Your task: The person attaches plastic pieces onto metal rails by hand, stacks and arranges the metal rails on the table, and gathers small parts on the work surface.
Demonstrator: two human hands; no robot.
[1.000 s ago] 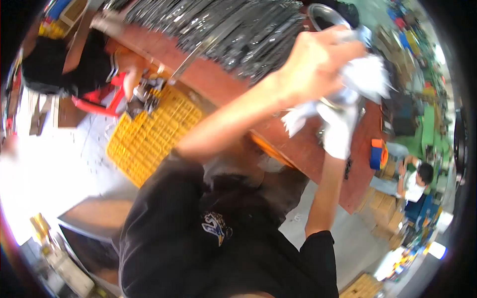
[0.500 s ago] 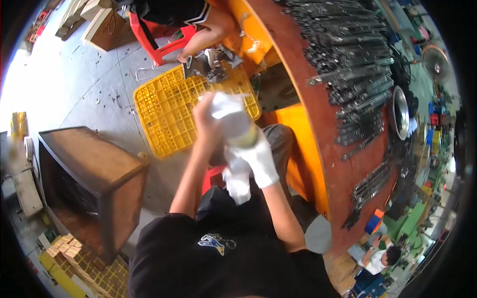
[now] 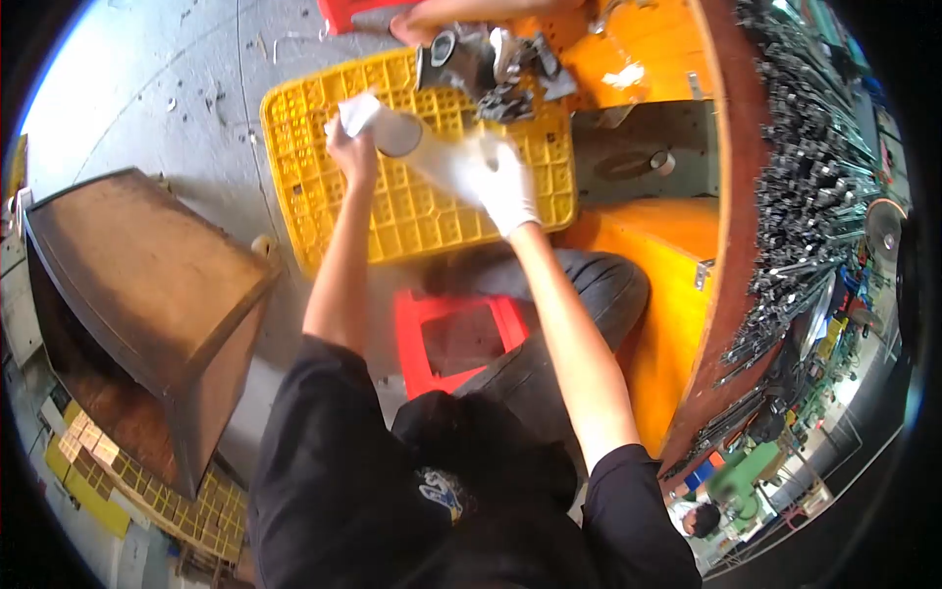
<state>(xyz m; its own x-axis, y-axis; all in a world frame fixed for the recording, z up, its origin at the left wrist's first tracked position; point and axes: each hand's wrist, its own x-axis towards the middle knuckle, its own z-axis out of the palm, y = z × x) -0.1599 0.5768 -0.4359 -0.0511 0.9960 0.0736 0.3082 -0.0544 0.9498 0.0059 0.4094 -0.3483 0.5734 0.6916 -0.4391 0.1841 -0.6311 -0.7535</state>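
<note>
My left hand, bare, is closed around a crumpled white cloth over the upper left of the yellow crate. Against the cloth lies a pale cylindrical object with a rounded grey end. My right hand wears a white glove and sits to the right, above the same crate. Its fingers are curled at a blurred white shape that stretches toward the cylinder; motion smears what they grip.
Dark metal parts lie on the crate's top edge. A red stool stands below it, a brown wooden box at left. Many metal rods cover the red-brown table at right. Another person's leg shows at top.
Both hands came down and left from over the table, then moved out over the crate and further apart, still with the white cloth. The view has turned toward the floor.
</note>
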